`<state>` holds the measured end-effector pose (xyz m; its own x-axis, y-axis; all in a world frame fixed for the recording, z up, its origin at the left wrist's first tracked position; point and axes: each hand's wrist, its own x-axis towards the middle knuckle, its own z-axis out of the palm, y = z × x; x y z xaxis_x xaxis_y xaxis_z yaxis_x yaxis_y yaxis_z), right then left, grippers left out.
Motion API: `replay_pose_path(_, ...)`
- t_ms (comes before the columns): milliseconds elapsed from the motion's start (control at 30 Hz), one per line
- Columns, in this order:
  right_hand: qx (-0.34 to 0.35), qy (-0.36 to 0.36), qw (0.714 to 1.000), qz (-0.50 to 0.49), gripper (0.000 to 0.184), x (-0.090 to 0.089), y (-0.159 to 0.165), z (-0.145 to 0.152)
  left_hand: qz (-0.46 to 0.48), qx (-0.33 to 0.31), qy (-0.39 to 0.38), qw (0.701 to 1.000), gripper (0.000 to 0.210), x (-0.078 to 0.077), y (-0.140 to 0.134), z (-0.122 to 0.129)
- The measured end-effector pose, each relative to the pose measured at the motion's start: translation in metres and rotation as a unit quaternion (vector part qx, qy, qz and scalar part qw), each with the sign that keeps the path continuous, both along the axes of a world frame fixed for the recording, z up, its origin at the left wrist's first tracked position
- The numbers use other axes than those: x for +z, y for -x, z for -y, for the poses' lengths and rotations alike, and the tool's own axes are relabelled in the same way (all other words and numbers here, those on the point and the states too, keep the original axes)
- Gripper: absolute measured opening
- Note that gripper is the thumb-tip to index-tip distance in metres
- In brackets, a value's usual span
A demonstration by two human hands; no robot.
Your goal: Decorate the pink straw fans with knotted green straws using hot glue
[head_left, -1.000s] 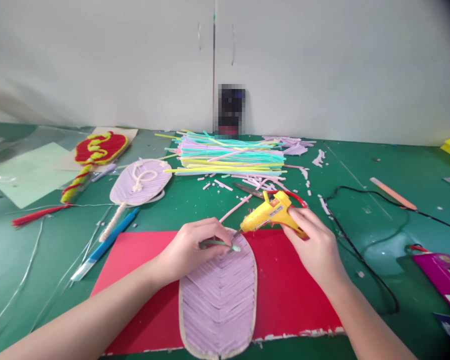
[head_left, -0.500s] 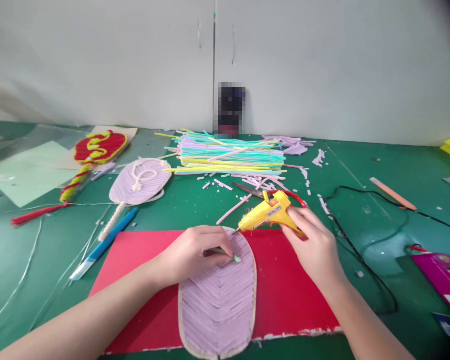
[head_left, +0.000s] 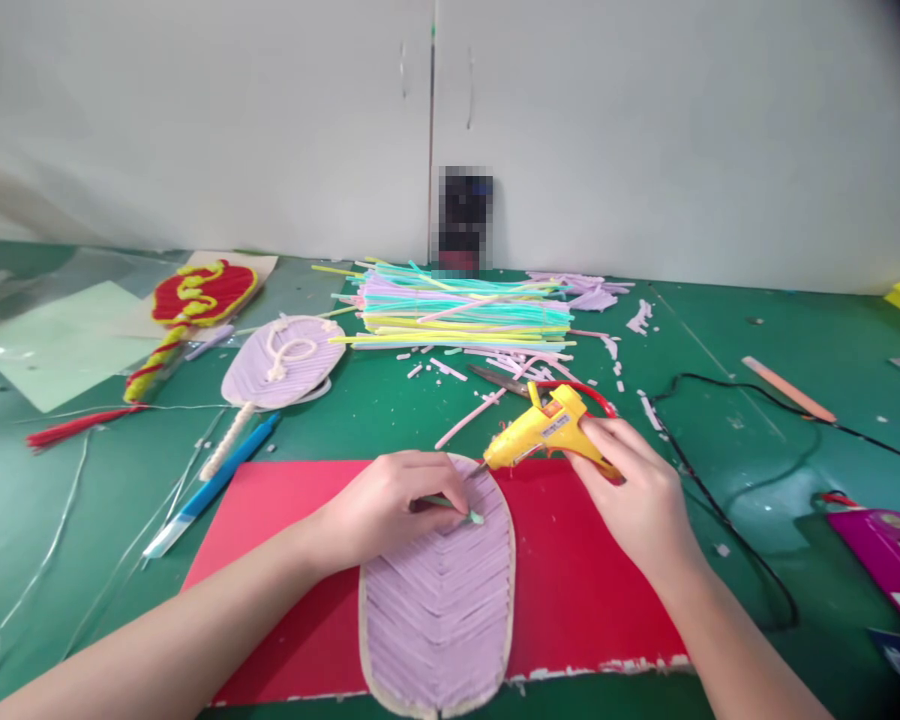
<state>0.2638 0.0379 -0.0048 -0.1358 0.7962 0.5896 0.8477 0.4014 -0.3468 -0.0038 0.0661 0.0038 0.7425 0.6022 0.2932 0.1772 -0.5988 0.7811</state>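
Green strip (head_left: 475,517) is pinched btwn thumb & fingers of L hand (head_left: 405,503), tip poking past fingertips, over upper part of lilac panel (head_left: 439,620). R hand (head_left: 637,485) is wrapped round yellow glue gun (head_left: 536,430), nozzle nr L fingertips. Panel's on red board (head_left: 585,580), partly under L hand.

The left forearm (head_left: 210,617) reaches inward from the lower left corner and the right forearm (head_left: 731,630) from the lower right, both bare; the left hand (head_left: 401,505) shows its back upward, its thumb (head_left: 448,518) and index finger (head_left: 454,488) being brought together in a pinch; the right hand (head_left: 637,490) is curled in a grip, pointing inward and away from the body; the 2 hands are apart.
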Motion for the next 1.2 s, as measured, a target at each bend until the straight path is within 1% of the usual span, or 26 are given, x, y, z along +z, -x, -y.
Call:
replay_pose_path(233, -0.026, 0.02, 0.999, 0.023, 0.035, 0.0011, 0.0033, -0.0013, -0.01, 0.001, 0.003, 1.0, 0.007, -0.0015, 0.0006, 0.0002)
replay_pose_path(367, -0.031, 0.003, 0.999, 0.041, 0.039, 0.0003, 0.0063, -0.0019, -0.013, 0.001, 0.005, 1.0, 0.008, -0.0007, 0.0008, 0.0004)
replay_pose_path(500, -0.032, 0.007, 0.998, 0.049, 0.039, -0.0006, 0.0058, -0.0016, -0.016, -0.002, 0.005, 1.0, 0.007, -0.0002, 0.0009, 0.0003)
replay_pose_path(833, -0.023, 0.034, 0.999, 0.022, 0.037, 0.0024, 0.0047, -0.0009, -0.019, -0.002, 0.008, 1.0, 0.009, -0.0007, 0.0006, 0.0003)
replay_pose_path(1200, -0.013, 0.03, 0.999, 0.014, 0.037, 0.0009, 0.0016, 0.0001, -0.013, 0.0, 0.007, 1.0, 0.011, -0.0008, 0.0003, 0.0002)
